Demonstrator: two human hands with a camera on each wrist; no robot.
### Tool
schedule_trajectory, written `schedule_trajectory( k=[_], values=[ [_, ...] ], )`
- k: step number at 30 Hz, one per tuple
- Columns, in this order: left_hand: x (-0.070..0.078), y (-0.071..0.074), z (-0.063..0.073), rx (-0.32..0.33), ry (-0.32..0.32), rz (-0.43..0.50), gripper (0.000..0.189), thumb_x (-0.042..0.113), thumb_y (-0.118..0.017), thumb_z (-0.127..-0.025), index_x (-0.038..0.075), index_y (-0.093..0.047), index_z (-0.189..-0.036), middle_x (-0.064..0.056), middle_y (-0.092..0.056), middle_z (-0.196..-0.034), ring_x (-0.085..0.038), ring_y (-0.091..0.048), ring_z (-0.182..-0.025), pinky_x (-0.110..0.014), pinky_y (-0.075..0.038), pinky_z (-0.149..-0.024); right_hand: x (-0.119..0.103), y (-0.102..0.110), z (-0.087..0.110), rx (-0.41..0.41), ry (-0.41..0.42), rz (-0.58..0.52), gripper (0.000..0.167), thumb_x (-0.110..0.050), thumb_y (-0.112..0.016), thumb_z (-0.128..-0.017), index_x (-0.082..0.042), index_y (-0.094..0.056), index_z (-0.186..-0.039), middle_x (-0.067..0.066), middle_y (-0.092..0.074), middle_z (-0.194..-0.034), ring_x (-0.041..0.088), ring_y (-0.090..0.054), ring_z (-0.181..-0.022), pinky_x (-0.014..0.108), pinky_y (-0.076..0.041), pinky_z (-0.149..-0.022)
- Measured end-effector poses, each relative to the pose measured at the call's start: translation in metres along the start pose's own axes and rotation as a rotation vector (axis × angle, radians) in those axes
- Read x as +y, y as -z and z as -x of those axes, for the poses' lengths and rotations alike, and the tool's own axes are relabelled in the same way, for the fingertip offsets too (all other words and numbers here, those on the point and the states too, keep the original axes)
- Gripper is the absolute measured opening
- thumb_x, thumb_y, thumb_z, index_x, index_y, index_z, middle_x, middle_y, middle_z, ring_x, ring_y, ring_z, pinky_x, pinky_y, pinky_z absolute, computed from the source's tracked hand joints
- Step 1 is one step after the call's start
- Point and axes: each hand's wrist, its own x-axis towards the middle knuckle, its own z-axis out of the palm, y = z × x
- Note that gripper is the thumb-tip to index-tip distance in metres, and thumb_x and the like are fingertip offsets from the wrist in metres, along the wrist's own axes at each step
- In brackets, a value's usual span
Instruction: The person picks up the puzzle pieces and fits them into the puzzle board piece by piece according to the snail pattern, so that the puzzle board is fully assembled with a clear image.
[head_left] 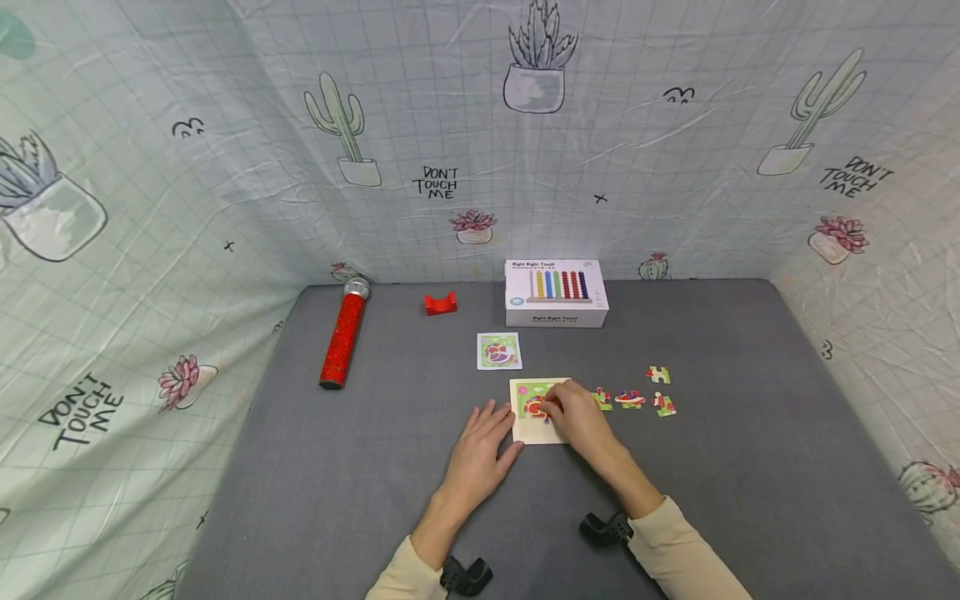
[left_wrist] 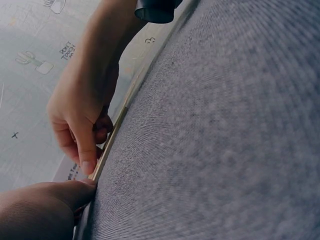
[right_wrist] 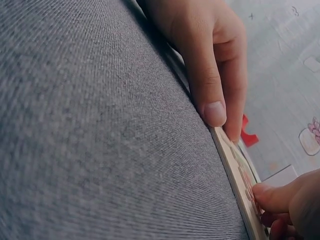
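Presently, the board (head_left: 531, 432) appears part-filled; four pieces (head_left: 631, 400) lie loose beyond the right hand (head_left: 585, 419), fingers bent, hold unclear. The left hand (head_left: 478, 454), fingers extended, touches its edge.

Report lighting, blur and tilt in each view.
Head view: bright, fairly even light; left wrist view: tilted, dimmer, left hand shaded, grey tabletop soft at lower right; right wrist view: also tilted, right hand shaded.

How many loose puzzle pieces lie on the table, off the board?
4. The first piece lies just beside the right hand, the second piece right of it; farther right, the third piece lies beyond the fourth piece. The hand may hide others.
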Motion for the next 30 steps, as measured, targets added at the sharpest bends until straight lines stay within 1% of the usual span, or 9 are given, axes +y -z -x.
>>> schedule_trajectory(
  k=[6, 13, 16, 21, 24, 30],
  values=[
    [0.0, 0.0, 0.0, -0.001, 0.0, 0.009, 0.047, 0.034, -0.07, -0.094, 0.007, -0.066, -0.132, -0.005, -0.062, -0.142, -0.027, -0.049, -0.142, -0.047, -0.034, -0.122, 0.002, 0.002, 0.0, -0.026, -0.019, -0.032, 0.01, -0.012, -0.077, -0.088, -0.007, -0.071, -0.083, 0.002, -0.061, -0.077, 0.008, -0.049, -0.066, 0.023, -0.044, -0.057],
    [0.0, -0.001, 0.0, 0.003, 0.004, 0.007, 0.047, 0.034, -0.071, -0.093, 0.007, -0.066, -0.132, -0.005, -0.062, -0.142, -0.027, -0.049, -0.142, -0.047, -0.034, -0.122, 0.009, 0.01, 0.001, 0.023, 0.019, -0.069, 0.014, -0.012, -0.08, -0.083, -0.004, -0.071, -0.089, 0.001, -0.06, -0.076, 0.008, -0.052, -0.067, 0.022, -0.046, -0.058],
    [0.0, -0.001, 0.0, 0.001, 0.007, 0.002, 0.048, 0.034, -0.072, -0.093, 0.007, -0.066, -0.132, -0.006, -0.062, -0.142, -0.027, -0.049, -0.142, -0.047, -0.034, -0.122, 0.013, 0.015, 0.0, 0.015, 0.016, -0.071, 0.017, -0.013, -0.08, -0.083, -0.003, -0.072, -0.093, 0.002, -0.06, -0.078, 0.01, -0.053, -0.068, 0.023, -0.046, -0.058],
    [0.001, -0.001, 0.0, -0.004, 0.015, -0.001, 0.049, 0.034, -0.072, -0.093, 0.007, -0.065, -0.133, -0.006, -0.061, -0.142, -0.027, -0.048, -0.143, -0.047, -0.033, -0.123, 0.02, 0.027, -0.001, -0.02, -0.013, -0.047, 0.026, -0.018, -0.081, -0.084, -0.002, -0.07, -0.102, 0.007, -0.061, -0.086, 0.015, -0.054, -0.075, 0.028, -0.046, -0.063],
    [0.001, -0.001, 0.0, -0.004, 0.015, 0.004, 0.049, 0.034, -0.072, -0.093, 0.007, -0.065, -0.133, -0.006, -0.061, -0.143, -0.027, -0.048, -0.143, -0.047, -0.033, -0.123, 0.025, 0.035, -0.002, -0.021, -0.023, -0.021, 0.031, -0.021, -0.081, -0.084, -0.002, -0.069, -0.105, 0.009, -0.061, -0.092, 0.018, -0.055, -0.08, 0.032, -0.049, -0.068],
    [0.001, -0.001, 0.0, 0.002, 0.011, 0.015, 0.048, 0.033, -0.072, -0.093, 0.006, -0.065, -0.133, -0.006, -0.061, -0.143, -0.028, -0.048, -0.142, -0.047, -0.033, -0.123, 0.036, 0.049, -0.001, -0.017, -0.062, -0.021, 0.035, -0.022, -0.08, -0.084, -0.001, -0.067, -0.11, 0.011, -0.062, -0.1, 0.024, -0.059, -0.086, 0.039, -0.052, -0.074]
  ],
)
